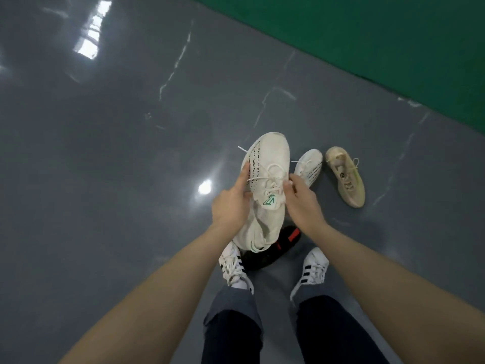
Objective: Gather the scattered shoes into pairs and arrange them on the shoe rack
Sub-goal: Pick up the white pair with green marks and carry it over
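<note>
Both hands, left hand (231, 206) and right hand (304, 203), grip a white knit sneaker (265, 185); pairing underway, next collect its matching white sneaker (308, 166) from the grey floor (131, 153).

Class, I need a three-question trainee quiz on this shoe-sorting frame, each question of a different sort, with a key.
1. True or false: both hands are on the white knit shoe.
2. Which shoe on the floor looks like its mate?
A. beige shoe
B. white dotted shoe
C. black shoe
3. Fill in: the strip of floor at top right is ____.

Key:
1. True: the left hand grips its side and the right hand pinches at the laces.
2. B
3. green
</note>
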Motion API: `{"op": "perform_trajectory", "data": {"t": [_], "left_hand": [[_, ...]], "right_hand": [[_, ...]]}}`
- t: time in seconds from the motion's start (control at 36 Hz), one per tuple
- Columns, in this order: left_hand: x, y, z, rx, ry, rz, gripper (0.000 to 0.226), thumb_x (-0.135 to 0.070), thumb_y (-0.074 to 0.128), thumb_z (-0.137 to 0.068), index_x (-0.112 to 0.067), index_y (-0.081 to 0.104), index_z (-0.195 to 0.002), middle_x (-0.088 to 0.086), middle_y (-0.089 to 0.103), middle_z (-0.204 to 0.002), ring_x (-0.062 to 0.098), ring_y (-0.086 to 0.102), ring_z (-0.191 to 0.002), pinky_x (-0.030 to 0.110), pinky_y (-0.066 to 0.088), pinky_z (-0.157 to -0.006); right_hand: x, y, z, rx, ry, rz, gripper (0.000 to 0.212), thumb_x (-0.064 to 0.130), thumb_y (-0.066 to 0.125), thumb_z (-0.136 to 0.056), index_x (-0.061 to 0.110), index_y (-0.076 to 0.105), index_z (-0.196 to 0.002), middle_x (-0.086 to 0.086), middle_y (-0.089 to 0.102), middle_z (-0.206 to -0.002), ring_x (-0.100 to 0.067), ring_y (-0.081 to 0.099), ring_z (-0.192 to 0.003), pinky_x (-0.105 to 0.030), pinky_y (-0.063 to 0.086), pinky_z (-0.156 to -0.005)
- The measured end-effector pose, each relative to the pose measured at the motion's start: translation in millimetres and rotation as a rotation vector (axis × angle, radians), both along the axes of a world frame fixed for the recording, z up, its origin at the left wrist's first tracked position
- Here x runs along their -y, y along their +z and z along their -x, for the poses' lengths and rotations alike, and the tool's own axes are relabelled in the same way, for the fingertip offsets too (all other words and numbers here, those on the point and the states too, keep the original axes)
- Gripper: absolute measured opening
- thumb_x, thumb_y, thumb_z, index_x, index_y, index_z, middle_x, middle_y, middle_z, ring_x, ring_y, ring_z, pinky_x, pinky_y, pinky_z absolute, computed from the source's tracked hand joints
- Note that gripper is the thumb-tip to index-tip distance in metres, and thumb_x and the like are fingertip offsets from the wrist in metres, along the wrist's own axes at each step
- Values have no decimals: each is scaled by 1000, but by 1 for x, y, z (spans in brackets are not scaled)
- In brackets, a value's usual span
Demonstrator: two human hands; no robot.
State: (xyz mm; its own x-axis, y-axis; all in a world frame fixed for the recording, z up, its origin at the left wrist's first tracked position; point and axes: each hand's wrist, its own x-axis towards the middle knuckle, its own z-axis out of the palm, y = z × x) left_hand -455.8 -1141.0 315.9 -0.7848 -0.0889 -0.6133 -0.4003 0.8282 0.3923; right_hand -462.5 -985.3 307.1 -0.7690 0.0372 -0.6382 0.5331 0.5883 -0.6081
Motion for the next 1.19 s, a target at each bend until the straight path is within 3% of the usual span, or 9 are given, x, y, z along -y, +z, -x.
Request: {"op": "perform_trajectory", "data": {"t": [0.17,0.36,0.58,0.72,0.81,0.89,1.03,1.11,1.19], "left_hand": [[3,-55,26,27,10,-13,63,-23,40,-99,-43,8,-149,2,64,-100,27,59,-90,31,40,-66],[-17,-137,41,65,61,-14,62,-23,40,-100,-45,8,-148,-5,50,-79,20,51,-78,30,39,-66],[-39,-248,59,77,50,-71,60,-22,40,-100,-47,12,-147,-9,45,-71,14,48,-70,24,31,-50],[-45,-302,61,70,68,-69,60,-22,41,-99,-47,13,-146,-12,43,-67,17,50,-70,27,35,-58],[-45,-322,62,81,93,-68,61,-23,41,-99,-47,12,-146,-10,46,-70,17,51,-74,28,36,-65],[-44,-337,64,101,113,-73,61,-22,40,-99,-45,11,-147,-6,50,-83,16,50,-77,29,37,-67],[-40,-346,60,116,114,-77,60,-22,41,-99,-44,13,-147,-3,53,-84,18,52,-78,28,39,-66],[-40,-339,57,117,102,-80,60,-22,42,-99,-44,15,-147,-4,53,-83,17,52,-77,28,38,-64],[-36,-326,53,116,100,-82,59,-20,41,-99,-44,16,-147,-6,50,-85,13,48,-77,25,33,-58]], "right_hand": [[-22,-66,12,96,-170,-117,30,32,34,-100,16,51,-119,-8,62,-109,-28,58,-101,-43,47,-87],[-55,-164,25,232,-170,-230,34,22,41,-98,7,47,-128,-15,56,-124,-32,55,-109,-43,46,-90],[-81,-275,30,298,-305,-250,36,22,47,-96,2,46,-126,-18,52,-127,-34,52,-114,-37,43,-87],[-82,-325,29,309,-436,-251,48,27,54,-93,0,36,-129,-20,40,-133,-37,47,-118,-45,43,-95],[-76,-347,29,327,-499,-241,64,37,61,-88,1,30,-132,-21,37,-137,-39,44,-122,-49,40,-100],[-68,-365,29,366,-501,-293,69,34,66,-84,3,28,-132,-20,37,-138,-40,44,-123,-51,36,-103],[-60,-376,32,376,-554,-397,66,19,67,-81,5,28,-131,-18,37,-140,-38,42,-126,-47,25,-106],[-63,-372,32,398,-523,-421,63,28,69,-81,6,36,-130,-17,40,-138,-36,42,-126,-45,26,-106],[-61,-356,31,356,-442,-465,42,30,59,-89,7,49,-123,-16,43,-134,-36,46,-120,-43,27,-104]]}}
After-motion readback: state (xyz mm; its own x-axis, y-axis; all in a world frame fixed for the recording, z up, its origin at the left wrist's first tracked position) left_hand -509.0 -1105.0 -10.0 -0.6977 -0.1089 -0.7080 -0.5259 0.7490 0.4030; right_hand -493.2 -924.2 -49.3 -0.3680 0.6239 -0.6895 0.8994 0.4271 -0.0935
